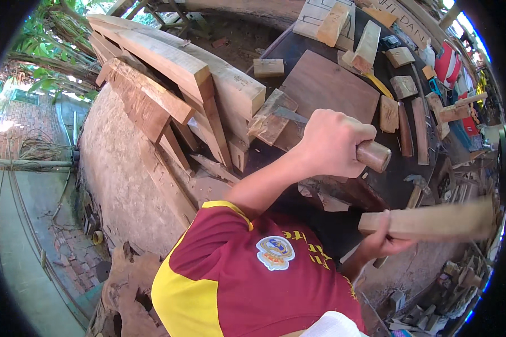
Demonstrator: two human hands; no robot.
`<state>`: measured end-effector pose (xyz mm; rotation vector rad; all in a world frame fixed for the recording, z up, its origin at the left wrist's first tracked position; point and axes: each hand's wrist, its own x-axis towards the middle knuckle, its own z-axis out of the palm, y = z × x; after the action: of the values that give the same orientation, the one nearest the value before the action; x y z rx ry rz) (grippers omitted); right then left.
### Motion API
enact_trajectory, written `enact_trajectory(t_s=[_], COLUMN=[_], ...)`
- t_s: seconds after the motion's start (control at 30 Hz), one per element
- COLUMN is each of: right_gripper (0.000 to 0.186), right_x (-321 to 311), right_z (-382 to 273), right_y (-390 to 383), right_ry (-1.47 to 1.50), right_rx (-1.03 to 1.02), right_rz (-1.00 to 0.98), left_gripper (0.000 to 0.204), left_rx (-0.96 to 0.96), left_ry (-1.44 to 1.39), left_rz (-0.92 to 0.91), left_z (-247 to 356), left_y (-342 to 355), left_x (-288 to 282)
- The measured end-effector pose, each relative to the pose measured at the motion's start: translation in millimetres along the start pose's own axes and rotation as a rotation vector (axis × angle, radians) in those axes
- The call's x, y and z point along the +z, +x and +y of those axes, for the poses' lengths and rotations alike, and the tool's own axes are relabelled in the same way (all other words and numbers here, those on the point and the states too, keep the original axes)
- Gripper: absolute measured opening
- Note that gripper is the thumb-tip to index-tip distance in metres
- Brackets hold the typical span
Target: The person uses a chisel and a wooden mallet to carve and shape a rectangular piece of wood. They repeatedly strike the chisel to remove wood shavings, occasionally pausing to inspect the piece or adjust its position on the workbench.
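My left hand (333, 143) is closed round the wooden handle of a chisel (375, 156), whose butt sticks out past the fist. Its metal blade reaches left over a small wood block (269, 126); whether the edge touches the wood I cannot tell. Lower right, my right hand (385, 241) grips a thick rectangular wooden bar (419, 223), its far end smeared by motion. The bar is apart from the chisel. A flat brown board (334, 87) lies just beyond the left hand.
Long thick timbers (168, 56) lean at the upper left. Several wood blocks (389, 114) lie on the dark work surface (306, 50) to the right. A hammer (416, 188) rests near the bar, and wood scraps (450, 297) are heaped at lower right.
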<state>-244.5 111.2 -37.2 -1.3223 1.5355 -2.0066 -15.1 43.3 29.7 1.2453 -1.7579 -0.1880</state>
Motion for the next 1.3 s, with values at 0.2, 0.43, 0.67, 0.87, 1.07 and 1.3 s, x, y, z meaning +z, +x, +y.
enact_trajectory(t_s=[0.2,0.43,0.67,0.87,1.07,1.3], right_gripper=[0.073,0.079,0.075,0.069,0.074,0.071], right_x=[1,-4,-17,-1,-9,-2], right_z=[32,10,46,-1,28,3], right_y=[-42,-1,-4,30,-2,27], right_ry=[-0.458,-0.006,-0.473,0.071,-0.491,0.0], right_rx=[-0.359,-0.055,-0.251,-0.156,-0.363,-0.185], right_rz=[-0.391,-0.031,-0.575,-0.042,-0.598,-0.087], left_gripper=[0.022,0.022,0.017,0.02,0.021,0.02], left_rx=[0.023,-0.01,-0.007,-0.024,-0.015,-0.04], left_ry=[-0.008,0.045,0.037,0.01,0.034,0.043], left_rz=[0.028,-0.003,0.014,0.005,-0.023,-0.017], left_z=[-1,-4,-3,-4,-4,-4], left_y=[6,1,8,3,6,5], left_x=[11,6,7,2,6,2])
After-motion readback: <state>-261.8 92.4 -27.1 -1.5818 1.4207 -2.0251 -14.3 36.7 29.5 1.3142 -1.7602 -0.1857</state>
